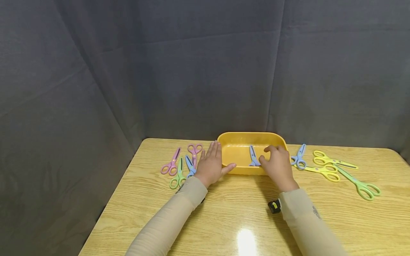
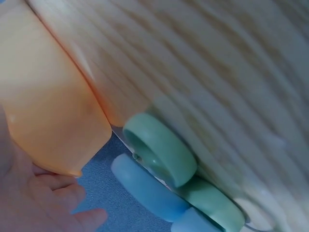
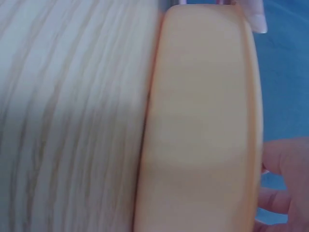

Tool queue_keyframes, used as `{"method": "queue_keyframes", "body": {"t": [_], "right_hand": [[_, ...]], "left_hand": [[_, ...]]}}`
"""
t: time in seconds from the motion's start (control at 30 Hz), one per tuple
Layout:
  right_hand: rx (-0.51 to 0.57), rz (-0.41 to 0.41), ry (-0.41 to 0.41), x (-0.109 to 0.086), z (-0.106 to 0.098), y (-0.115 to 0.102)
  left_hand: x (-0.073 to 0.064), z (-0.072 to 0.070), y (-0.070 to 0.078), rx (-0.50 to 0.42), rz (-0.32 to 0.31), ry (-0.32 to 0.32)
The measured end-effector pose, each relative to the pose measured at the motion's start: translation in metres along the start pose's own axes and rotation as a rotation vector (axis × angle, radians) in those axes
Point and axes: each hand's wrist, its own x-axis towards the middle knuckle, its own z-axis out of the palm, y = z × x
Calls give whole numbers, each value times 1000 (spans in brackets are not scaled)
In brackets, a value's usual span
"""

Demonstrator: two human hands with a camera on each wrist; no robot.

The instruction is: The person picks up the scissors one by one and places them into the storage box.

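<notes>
A yellow plastic bin [image 1: 240, 170] stands at the table's far edge, its side filling much of the right wrist view. My left hand [image 1: 210, 163] lies against its left end, fingers straight, with the thumb reaching over the front rim. My right hand [image 1: 278, 167] is over the bin's right front part, fingers loosely bent, thumb and index finger apart. Blue scissors [image 1: 253, 155] lie inside the bin just left of my right thumb; the front wall hides their handles. In the left wrist view, green scissor handles [image 2: 161, 150] and blue scissor handles [image 2: 147, 186] lie beside the left hand.
Left of the bin lie two pink scissors [image 1: 173, 164], green scissors [image 1: 179, 174] and blue scissors [image 1: 190, 165]. To its right are blue scissors [image 1: 300, 156], two yellow scissors [image 1: 330, 174] and green scissors [image 1: 362, 185], partly overlapping. A dark curtain [image 1: 205, 78] hangs behind the table.
</notes>
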Motion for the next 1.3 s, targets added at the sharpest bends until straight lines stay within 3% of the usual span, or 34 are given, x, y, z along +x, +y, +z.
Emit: {"method": "queue_keyframes", "body": {"t": [0.47,0.93,1.3], "right_hand": [[123,15,99,-19,-27,3],[109,48,181,-18,-50,29],[75,103,114,-19,-55,55]], "left_hand": [[3,3,-1,-10,5,-7],[1,1,-1,-44,9,-1],[2,1,-1,-44,11,-16]]}}
